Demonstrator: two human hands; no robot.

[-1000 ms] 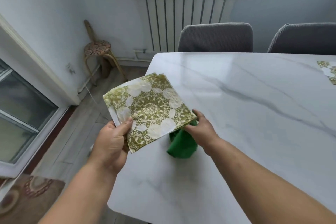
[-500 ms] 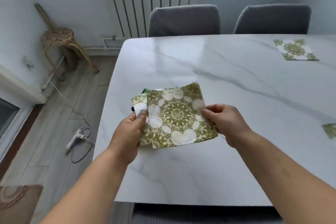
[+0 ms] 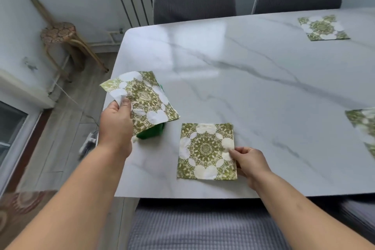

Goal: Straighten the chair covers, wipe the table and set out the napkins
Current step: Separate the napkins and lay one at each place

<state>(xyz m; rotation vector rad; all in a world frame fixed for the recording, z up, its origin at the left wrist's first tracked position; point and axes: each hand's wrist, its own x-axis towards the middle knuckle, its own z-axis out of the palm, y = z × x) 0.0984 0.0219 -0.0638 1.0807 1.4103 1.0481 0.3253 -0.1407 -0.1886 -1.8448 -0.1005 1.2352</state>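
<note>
Near the table's [image 3: 223, 63] front edge, the laid napkin [image 3: 207, 151] lies flat and square to that edge. It sits directly left of the right hand [image 3: 250, 163], which pinches its right border. Up-left, the left hand [image 3: 115, 128] pinches the held napkin [image 3: 144, 97] by a corner, with a green cloth [image 3: 154, 133] apparently bunched beneath. 2 places are already set: the far napkin [image 3: 322, 27] and the right-edge napkin [image 3: 363, 126]. The far-left chair's [image 3: 193, 1] place has none, and the left hand is nearer it. No writing is legible.
</note>
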